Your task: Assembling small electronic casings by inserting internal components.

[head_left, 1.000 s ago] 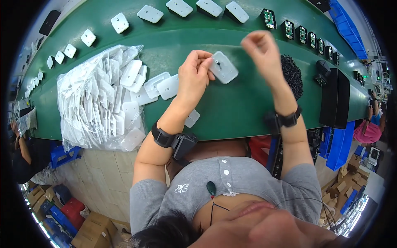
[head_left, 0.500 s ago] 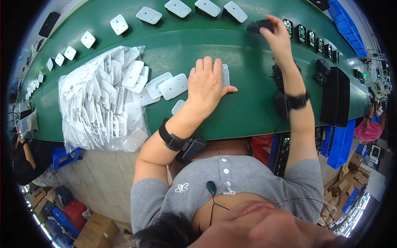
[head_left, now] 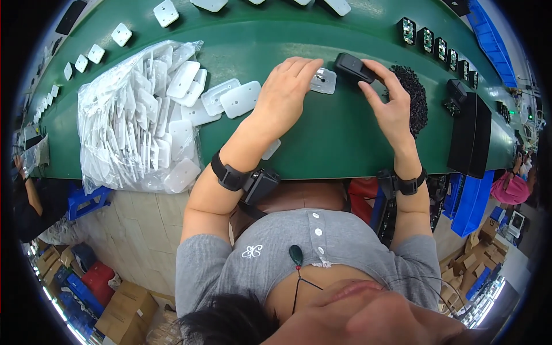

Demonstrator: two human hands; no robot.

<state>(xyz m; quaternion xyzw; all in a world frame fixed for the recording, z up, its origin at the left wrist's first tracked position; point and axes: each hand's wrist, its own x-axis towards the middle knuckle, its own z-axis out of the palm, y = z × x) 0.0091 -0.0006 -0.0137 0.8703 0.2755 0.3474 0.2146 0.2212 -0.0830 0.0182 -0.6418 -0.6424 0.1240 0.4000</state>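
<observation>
Brought nearer since earlier head view: rounded black plastic box [head_left: 351, 65], gripped in right hand [head_left: 395, 109] beside translucent rounded plastic plate [head_left: 326, 83]. Around: one black granular heap [head_left: 413, 95], one clear plastic bag [head_left: 192, 50] of white plates [head_left: 146, 106], six black-cased green circuit boards [head_left: 441, 49]. Box's long axis: far-left to near-right. Over plate, left hand [head_left: 282, 95], fingers together; cannot tell if gripping.

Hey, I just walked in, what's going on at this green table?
A person's right hand holds a black housing just right of a translucent plate. The left hand is at the plate's left end, partly covering it. To the left lies a clear bag of white plates; to the right, a heap of small black parts.
</observation>
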